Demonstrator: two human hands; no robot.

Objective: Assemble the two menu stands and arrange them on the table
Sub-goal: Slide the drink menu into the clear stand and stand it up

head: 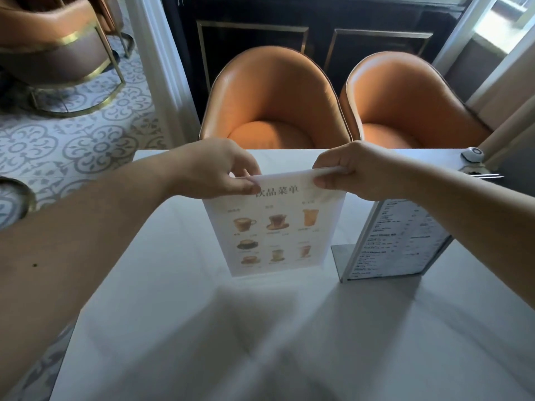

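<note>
A drinks menu stand with pictures of cups stands upright at the middle of the white table. My left hand pinches its top left corner and my right hand pinches its top right corner, where the top edge of the sheet curls a little. To its right stands a second menu stand with dense text in a clear holder on a metal base, turned at an angle. My right forearm passes over its top edge.
Two orange leather chairs face me across the far table edge. A small round white device sits at the far right corner. Patterned floor tiles and another chair lie to the left.
</note>
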